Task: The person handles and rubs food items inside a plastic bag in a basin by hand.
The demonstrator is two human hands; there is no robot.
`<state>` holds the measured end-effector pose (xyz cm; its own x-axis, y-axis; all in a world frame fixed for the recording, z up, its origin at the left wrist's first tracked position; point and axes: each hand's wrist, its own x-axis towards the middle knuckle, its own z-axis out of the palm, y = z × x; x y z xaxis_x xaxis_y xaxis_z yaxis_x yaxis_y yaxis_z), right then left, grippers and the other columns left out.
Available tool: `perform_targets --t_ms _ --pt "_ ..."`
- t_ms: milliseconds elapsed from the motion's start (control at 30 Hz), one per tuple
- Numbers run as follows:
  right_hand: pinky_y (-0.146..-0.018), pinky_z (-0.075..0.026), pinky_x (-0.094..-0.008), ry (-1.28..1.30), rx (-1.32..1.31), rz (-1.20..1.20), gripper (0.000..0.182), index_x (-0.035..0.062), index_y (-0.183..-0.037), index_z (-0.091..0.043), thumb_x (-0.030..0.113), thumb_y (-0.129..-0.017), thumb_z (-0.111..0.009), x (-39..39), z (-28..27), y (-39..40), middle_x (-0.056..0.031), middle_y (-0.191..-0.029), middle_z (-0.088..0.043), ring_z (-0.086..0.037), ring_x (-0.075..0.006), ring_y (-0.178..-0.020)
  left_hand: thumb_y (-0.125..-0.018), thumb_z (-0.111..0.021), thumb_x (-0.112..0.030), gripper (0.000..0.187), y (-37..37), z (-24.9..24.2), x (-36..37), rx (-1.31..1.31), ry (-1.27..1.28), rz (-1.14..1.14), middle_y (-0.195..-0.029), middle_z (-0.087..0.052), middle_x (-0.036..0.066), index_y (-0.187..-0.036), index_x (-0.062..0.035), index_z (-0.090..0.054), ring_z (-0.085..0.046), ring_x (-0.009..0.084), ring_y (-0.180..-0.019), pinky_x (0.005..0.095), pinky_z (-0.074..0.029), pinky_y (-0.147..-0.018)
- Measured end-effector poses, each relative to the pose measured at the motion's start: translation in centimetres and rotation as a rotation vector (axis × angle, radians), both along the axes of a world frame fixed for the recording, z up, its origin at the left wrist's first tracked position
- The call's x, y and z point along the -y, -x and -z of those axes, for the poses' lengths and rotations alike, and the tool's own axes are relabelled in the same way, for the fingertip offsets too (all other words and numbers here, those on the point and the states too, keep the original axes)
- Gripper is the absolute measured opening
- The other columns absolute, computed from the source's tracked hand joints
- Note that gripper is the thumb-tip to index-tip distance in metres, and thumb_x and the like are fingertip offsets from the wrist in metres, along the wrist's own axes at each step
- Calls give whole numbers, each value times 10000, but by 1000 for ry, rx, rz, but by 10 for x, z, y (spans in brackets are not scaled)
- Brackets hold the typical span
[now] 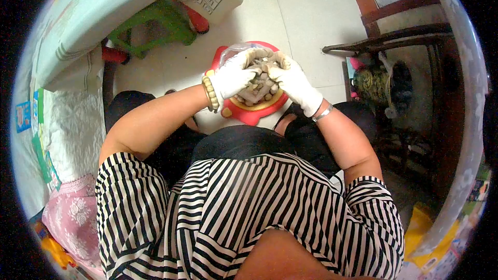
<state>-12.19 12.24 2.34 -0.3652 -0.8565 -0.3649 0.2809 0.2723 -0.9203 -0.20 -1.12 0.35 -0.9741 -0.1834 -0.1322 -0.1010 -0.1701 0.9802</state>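
Note:
Both my hands wear white gloves and come together over a low red-and-yellow stool [250, 117] between my knees. Small pale brown-grey lumps [258, 92], perhaps peanuts in the shell, are heaped on it below my fingers. Part of a clear plastic bag [234, 50] shows behind the heap. My left hand [236, 77] has its fingers curled in at the top of the heap. Opposite it, my right hand [293, 81] is closed too, thumb and fingers pinched near the left fingertips. What lies between the fingers is too small to name.
At the left stands a table draped with a pale cloth [78, 26], with a green stool [150, 30] under it. Dark wooden furniture [389, 39] is along the right, with a patterned bag [374, 84] beside it. Pale floor tiles [306, 26] lie ahead.

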Motion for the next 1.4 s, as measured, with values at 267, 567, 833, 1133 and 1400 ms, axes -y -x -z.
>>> perform_targets --t_ms 267,567,833,1133,1400 --pt "-832 -467 -257 20 -53 -73 349 32 -1220 -502 37 -872 -524 -3 3 4 -44 -1073 -588 -558 -119 -956 -867 -521 -10 391 -4 6 -3 30 -149 -95 -1199 -523 93 -1250 -14 -443 -521 171 -1105 308 -434 -964" --pt "-671 -459 -187 0 83 -247 313 23 -1191 -509 127 -901 -566 -7 -8 12 11 -976 -566 -531 -50 -812 -870 -567 -109 335 -2 9 10 161 53 48 -1092 -564 72 -1184 -17 -493 -523 139 -1026 301 -453 -890" --pt "-789 -464 -226 -41 -32 -326 316 23 -1165 -532 134 -880 -611 -6 13 8 -8 -1011 -582 -535 -87 -915 -915 -541 -201 276 -3 -10 3 317 -62 47 -1035 -587 61 -1127 -25 -528 -547 133 -919 291 -471 -824" --pt "-887 -441 -270 -56 -101 -309 344 12 -1212 -506 107 -887 -568 -3 20 -6 -48 -1105 -587 -531 -119 -1005 -910 -532 -131 234 -5 29 -9 316 -208 -65 -955 -614 56 -1133 -62 -516 -591 142 -800 285 -511 -698" --pt "-866 -440 -254 -97 -279 -304 315 -5 -1175 -509 42 -864 -530 -5 22 -4 -47 -1074 -586 -531 -110 -979 -915 -504 -103 256 1 40 -12 272 -342 -132 -1055 -595 95 -1163 -44 -491 -603 185 -885 320 -526 -759"
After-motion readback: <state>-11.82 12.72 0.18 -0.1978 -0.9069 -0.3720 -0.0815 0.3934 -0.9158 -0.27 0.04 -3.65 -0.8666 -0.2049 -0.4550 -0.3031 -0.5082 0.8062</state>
